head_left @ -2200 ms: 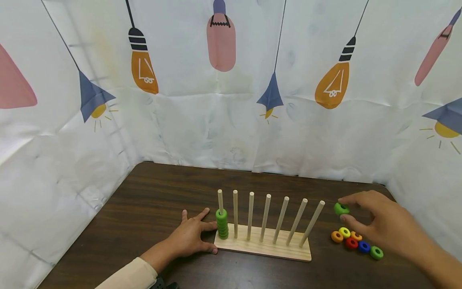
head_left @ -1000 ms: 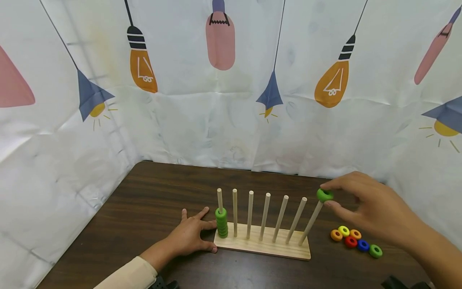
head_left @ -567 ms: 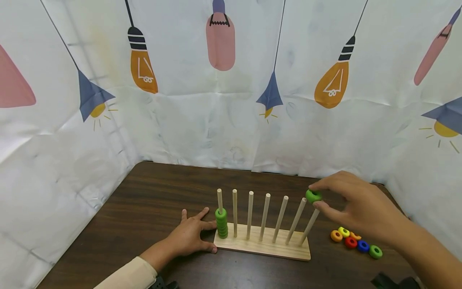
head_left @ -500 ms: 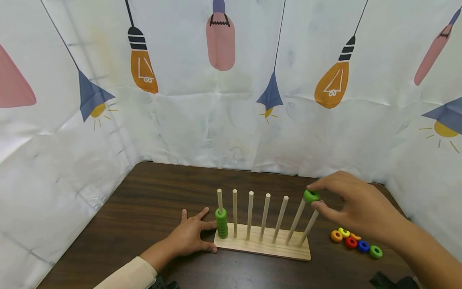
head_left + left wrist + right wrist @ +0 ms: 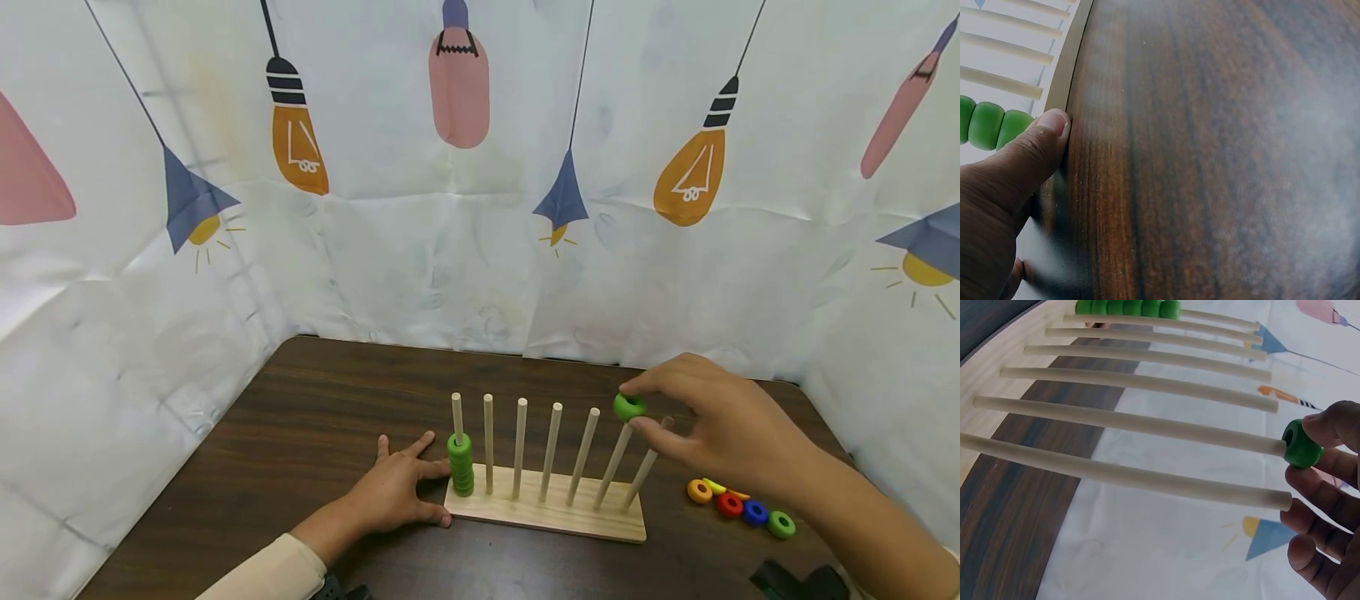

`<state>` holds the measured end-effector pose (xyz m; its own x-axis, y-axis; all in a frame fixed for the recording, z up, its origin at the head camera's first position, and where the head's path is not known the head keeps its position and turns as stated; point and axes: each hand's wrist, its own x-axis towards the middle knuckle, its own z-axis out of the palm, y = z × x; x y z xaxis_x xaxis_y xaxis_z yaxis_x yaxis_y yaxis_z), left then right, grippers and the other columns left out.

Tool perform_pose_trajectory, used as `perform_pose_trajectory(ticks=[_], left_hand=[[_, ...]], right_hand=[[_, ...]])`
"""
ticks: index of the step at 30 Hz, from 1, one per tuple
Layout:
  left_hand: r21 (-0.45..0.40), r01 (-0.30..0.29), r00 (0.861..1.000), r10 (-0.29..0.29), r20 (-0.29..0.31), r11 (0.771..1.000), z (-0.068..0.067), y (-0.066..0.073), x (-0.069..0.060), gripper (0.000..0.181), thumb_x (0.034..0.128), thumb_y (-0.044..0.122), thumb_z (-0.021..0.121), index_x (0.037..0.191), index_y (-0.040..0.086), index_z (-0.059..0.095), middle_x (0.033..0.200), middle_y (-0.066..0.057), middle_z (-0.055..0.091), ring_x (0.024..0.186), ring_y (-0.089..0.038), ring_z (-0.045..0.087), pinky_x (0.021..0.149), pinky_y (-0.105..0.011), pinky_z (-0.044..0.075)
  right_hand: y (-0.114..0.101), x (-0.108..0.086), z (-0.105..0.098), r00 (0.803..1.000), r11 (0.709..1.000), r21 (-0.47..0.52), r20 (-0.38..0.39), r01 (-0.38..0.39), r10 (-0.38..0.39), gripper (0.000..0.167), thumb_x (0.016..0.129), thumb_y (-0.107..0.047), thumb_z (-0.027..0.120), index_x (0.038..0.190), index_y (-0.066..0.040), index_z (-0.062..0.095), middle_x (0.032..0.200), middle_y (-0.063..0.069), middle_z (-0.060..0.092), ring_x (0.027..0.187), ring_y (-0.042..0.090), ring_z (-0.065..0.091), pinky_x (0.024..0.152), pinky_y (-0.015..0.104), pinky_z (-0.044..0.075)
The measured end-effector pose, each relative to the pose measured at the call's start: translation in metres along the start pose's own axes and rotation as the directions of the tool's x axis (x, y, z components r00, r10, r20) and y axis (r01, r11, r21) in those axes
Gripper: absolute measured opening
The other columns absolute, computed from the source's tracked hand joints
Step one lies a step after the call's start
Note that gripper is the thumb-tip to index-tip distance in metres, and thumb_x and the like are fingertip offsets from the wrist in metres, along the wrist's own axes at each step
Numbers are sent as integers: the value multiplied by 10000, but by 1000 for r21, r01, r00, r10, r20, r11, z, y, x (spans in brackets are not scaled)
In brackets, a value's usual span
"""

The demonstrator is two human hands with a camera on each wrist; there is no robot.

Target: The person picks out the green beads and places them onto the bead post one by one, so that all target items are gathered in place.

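Note:
My right hand (image 5: 708,421) pinches a green bead (image 5: 628,407) between thumb and finger at the top of the second peg from the right. In the right wrist view, the bead's (image 5: 1304,445) hole faces that peg's tip (image 5: 1279,447); whether the tip is inside it I cannot tell. My left hand (image 5: 390,497), fingers spread, rests at the left end of the wooden peg stand (image 5: 543,505). Its thumb (image 5: 1035,147) lies against the base's edge in the left wrist view. Stacked green beads (image 5: 461,467) fill the lower part of the leftmost peg. The other pegs are bare.
On the dark wooden table (image 5: 360,383), right of the stand, lie several loose beads: orange (image 5: 699,491), red (image 5: 730,504), blue (image 5: 755,512), green (image 5: 782,524) and yellow ones partly behind my right hand. A printed white curtain (image 5: 480,275) hangs behind the table.
My right hand has carried the green bead leftward from above the loose beads, past the rightmost peg's top, to the second peg from the right. My left hand has stayed in place.

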<state>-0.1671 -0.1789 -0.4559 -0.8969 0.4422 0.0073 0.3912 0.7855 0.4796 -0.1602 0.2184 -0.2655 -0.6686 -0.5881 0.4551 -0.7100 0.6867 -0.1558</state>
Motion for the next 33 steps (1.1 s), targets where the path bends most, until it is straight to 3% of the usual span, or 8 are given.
perform_pose_trajectory(ticks=[7,23,33], left_hand=[[-2,5,1000,-5,8,1000,1,-1,1,712,725,556,874,1344,245,712,1453,-105,586,1489,-372,326,1031,-854,-28],[-5,1,1000,-1,9,1000,1,-1,0,708,731,547,874,1347,239,710,1428,-68,611,1492,-373,317,1028,-856,-31],[-2,-2,1000,2,3,1000,1,-1,1,709,728,546,876,1344,236,712,1418,-69,619,1488,-377,325,1030,-856,-27]], right_hand=[[-3,5,4,999,998,22,-4,51,-51,370,802,-160,885,1118,-297,751,1110,-198,668,1006,58,637,756,340,572],[-10,14,10,998,997,53,25,50,-51,334,832,-189,870,1122,-302,749,1095,-215,658,1006,35,622,753,326,569],[-12,22,14,992,990,64,-10,129,-129,342,817,-173,879,1119,-272,753,1101,-204,669,1028,59,623,770,341,572]])
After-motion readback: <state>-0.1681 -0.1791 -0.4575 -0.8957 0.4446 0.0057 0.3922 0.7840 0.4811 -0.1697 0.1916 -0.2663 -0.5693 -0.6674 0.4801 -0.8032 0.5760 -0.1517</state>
